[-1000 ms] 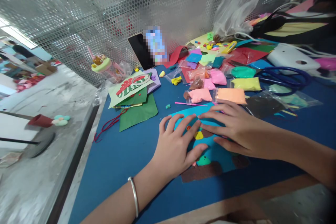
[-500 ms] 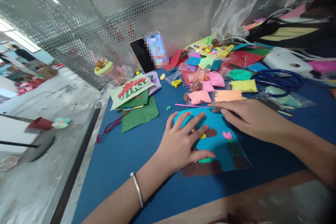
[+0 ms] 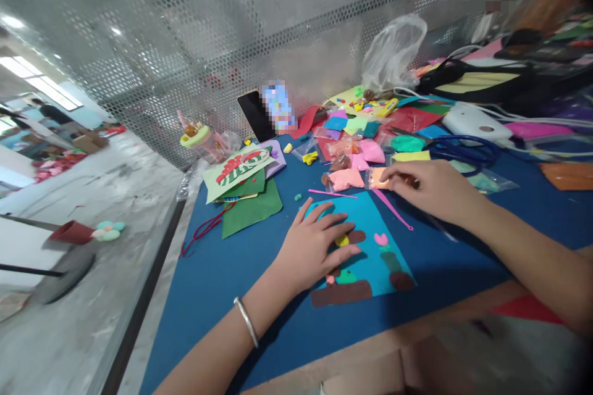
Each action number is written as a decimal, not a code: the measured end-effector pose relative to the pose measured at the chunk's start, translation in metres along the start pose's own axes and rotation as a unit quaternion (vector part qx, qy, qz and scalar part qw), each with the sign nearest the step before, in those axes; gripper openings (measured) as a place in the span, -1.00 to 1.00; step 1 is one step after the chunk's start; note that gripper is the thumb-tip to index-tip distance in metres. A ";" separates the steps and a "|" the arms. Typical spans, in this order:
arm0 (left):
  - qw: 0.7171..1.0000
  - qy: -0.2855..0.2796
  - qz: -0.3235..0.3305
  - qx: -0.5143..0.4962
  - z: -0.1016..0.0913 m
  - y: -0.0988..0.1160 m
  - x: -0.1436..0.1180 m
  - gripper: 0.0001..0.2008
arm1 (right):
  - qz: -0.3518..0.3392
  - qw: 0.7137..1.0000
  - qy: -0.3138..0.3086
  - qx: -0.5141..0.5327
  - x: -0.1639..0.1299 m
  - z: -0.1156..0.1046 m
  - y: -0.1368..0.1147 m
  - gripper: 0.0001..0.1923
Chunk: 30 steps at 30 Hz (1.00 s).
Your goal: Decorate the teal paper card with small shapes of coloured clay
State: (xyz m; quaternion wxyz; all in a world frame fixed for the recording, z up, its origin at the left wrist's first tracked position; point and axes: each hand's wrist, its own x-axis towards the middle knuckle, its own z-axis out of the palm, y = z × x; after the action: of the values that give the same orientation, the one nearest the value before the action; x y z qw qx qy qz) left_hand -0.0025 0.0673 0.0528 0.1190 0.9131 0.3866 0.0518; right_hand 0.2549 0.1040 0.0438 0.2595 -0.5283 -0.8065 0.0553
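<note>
Your left hand, fingers spread flat, pins the blue card so it stays put; farther right, your right hand pinches the orange clay packet.

My work surface is a blue-covered table bearing a light-blue paper sheet, green paper sheets, bagged clay lumps and blue-handled scissors.

hands 2 | blue card 1 | scissors 1 | phone 1
</note>
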 end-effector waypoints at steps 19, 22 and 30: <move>1.000 -0.016 -0.008 -0.004 0.001 -0.013 -0.027 -0.44 | -0.081 0.972 -0.176 -0.129 0.014 0.011 -0.001 -0.53; 1.000 -0.004 0.002 -0.003 0.003 -0.015 -0.028 -0.44 | -0.113 0.970 -0.206 -0.061 0.020 -0.005 0.000 -0.75; 0.998 0.043 0.023 -0.027 0.012 -0.022 -0.033 -0.31 | -0.066 0.945 -0.215 0.237 0.032 -0.015 -0.018 -0.78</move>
State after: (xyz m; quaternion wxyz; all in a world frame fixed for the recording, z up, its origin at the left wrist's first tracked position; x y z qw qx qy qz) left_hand -0.0384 0.0569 0.0357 0.1258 0.9153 0.3683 0.1040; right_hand 0.2369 0.1217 0.0745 0.2007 -0.3726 -0.8400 0.3396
